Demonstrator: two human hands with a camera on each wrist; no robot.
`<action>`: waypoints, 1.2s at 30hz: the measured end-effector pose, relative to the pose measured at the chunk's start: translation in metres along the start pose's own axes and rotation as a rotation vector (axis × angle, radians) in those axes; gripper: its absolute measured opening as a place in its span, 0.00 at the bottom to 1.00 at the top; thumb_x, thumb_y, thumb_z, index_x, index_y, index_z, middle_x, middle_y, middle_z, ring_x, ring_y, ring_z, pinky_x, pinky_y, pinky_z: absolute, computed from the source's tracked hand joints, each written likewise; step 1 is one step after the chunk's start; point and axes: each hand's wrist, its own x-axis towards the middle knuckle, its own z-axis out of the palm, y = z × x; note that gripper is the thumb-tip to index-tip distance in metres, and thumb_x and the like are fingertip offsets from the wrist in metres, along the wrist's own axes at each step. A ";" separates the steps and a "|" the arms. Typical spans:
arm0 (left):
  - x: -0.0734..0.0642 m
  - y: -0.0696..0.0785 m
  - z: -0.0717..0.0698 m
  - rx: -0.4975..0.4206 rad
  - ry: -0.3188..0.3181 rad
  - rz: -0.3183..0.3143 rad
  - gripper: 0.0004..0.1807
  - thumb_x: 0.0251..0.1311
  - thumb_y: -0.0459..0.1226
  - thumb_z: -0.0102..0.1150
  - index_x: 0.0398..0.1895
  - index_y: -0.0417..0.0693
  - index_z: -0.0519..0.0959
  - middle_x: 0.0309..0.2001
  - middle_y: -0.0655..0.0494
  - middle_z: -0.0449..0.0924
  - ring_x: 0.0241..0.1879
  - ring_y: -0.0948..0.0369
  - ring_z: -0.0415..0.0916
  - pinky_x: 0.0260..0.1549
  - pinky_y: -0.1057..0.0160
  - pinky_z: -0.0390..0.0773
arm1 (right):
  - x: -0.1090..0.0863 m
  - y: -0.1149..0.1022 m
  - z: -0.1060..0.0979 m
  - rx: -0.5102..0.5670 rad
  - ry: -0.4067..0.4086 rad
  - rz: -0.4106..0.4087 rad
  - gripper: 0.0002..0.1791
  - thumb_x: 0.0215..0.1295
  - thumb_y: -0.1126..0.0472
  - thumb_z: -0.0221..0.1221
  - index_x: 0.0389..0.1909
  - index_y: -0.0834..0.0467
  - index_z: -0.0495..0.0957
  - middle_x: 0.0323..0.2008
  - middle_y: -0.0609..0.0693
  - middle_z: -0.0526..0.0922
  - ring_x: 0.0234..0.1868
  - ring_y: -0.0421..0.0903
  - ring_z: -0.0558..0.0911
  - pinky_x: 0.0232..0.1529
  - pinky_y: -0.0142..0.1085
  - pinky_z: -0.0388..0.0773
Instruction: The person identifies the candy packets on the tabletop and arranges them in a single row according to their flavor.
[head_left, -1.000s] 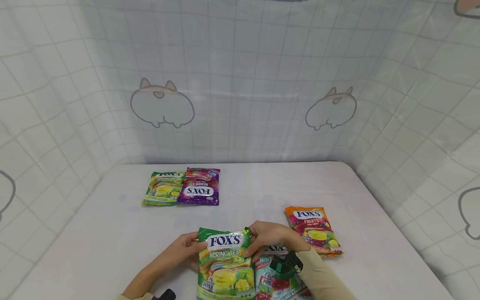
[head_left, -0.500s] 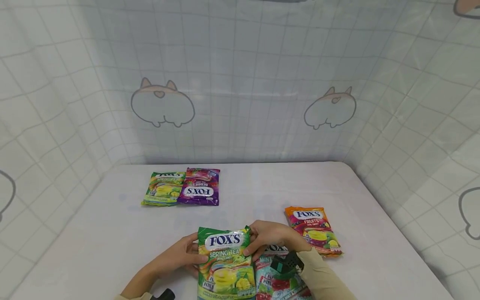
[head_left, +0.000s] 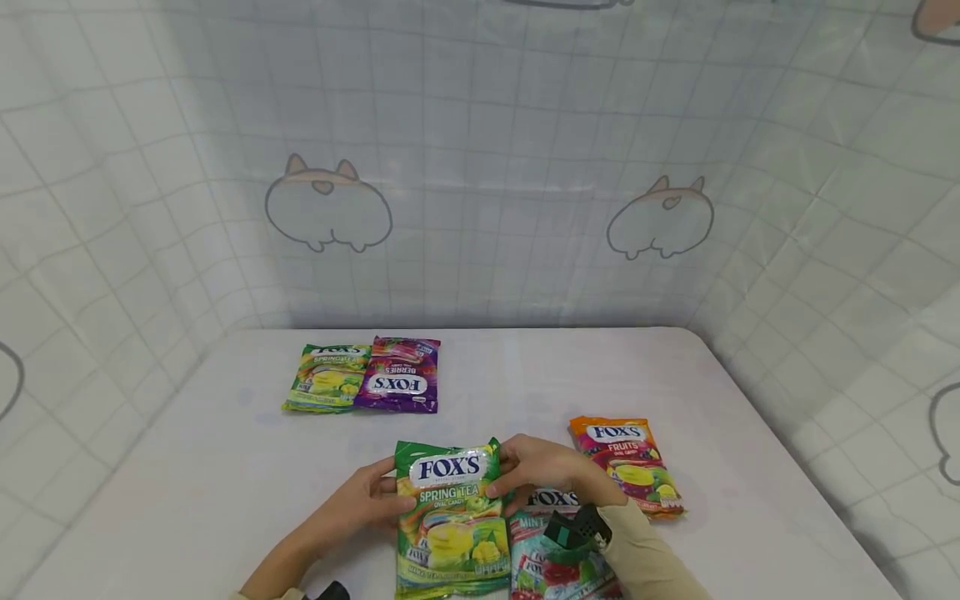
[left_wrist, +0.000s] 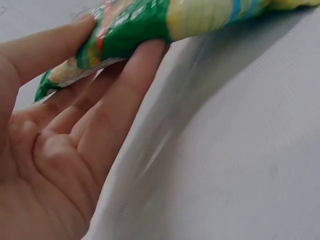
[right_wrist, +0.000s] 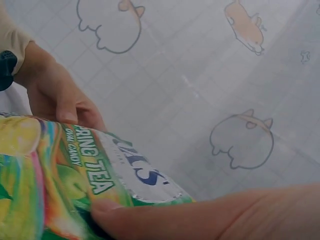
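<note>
Both hands hold a green Spring Tea candy bag (head_left: 452,533) by its two sides, near the front of the table, with its printed face toward the head camera. The left hand (head_left: 367,504) pinches the left edge, thumb on the front and fingers behind; the left wrist view shows those fingers under the bag (left_wrist: 135,30). At the opposite edge the right hand (head_left: 543,467) pinches near the top corner, its thumb (right_wrist: 107,212) lying on the printed front in the right wrist view. Beneath the right wrist lies a mint candy bag (head_left: 543,550), partly hidden by the forearm and watch-like wrist device.
A fruits candy bag (head_left: 630,462) lies right of the right hand. Toward the back left, a second Spring Tea bag (head_left: 327,379) touches a purple berries bag (head_left: 401,375), which is turned upside down. Grid-patterned curtains (head_left: 480,208) enclose the white table (head_left: 187,492) at the back and sides.
The Spring Tea bag has risen slightly in the head view, and more of its lower edge shows. The left thumb has shifted a little along its edge. The other bags lie as before.
</note>
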 end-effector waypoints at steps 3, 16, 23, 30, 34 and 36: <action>0.001 0.002 0.001 -0.001 0.073 0.000 0.41 0.64 0.42 0.61 0.72 0.34 0.52 0.51 0.40 0.80 0.45 0.48 0.81 0.42 0.55 0.81 | 0.001 -0.001 0.001 -0.002 0.047 -0.014 0.14 0.66 0.68 0.59 0.51 0.68 0.76 0.40 0.59 0.84 0.37 0.52 0.85 0.36 0.45 0.83; 0.008 0.011 0.011 0.104 0.347 -0.049 0.28 0.58 0.48 0.66 0.50 0.35 0.71 0.40 0.45 0.85 0.38 0.53 0.83 0.40 0.57 0.81 | 0.002 -0.004 0.000 -0.007 0.154 -0.042 0.15 0.68 0.65 0.58 0.51 0.70 0.76 0.41 0.58 0.84 0.41 0.53 0.84 0.37 0.45 0.83; 0.020 0.022 0.013 0.151 0.429 -0.043 0.24 0.57 0.48 0.66 0.44 0.37 0.75 0.35 0.47 0.85 0.34 0.54 0.83 0.36 0.58 0.82 | 0.003 -0.008 -0.004 -0.090 0.261 -0.032 0.16 0.68 0.64 0.58 0.51 0.70 0.76 0.39 0.56 0.84 0.39 0.51 0.84 0.38 0.45 0.83; 0.039 0.034 0.010 0.165 0.480 0.000 0.23 0.56 0.48 0.68 0.43 0.37 0.77 0.34 0.48 0.85 0.32 0.55 0.83 0.36 0.57 0.83 | 0.009 -0.015 -0.015 -0.189 0.368 -0.035 0.15 0.68 0.63 0.59 0.49 0.70 0.76 0.37 0.56 0.84 0.37 0.51 0.84 0.35 0.43 0.83; 0.052 0.041 0.009 0.182 0.517 0.020 0.23 0.56 0.46 0.68 0.44 0.37 0.78 0.34 0.48 0.85 0.32 0.55 0.83 0.35 0.57 0.83 | 0.012 -0.016 -0.025 -0.191 0.416 -0.025 0.16 0.68 0.63 0.59 0.50 0.71 0.76 0.36 0.56 0.84 0.37 0.51 0.84 0.35 0.43 0.83; 0.060 0.045 0.007 0.195 0.532 0.032 0.23 0.56 0.45 0.68 0.46 0.35 0.79 0.36 0.46 0.85 0.32 0.55 0.83 0.34 0.57 0.83 | 0.015 -0.017 -0.030 -0.192 0.435 -0.018 0.17 0.68 0.63 0.58 0.51 0.71 0.76 0.37 0.56 0.84 0.38 0.50 0.84 0.36 0.43 0.83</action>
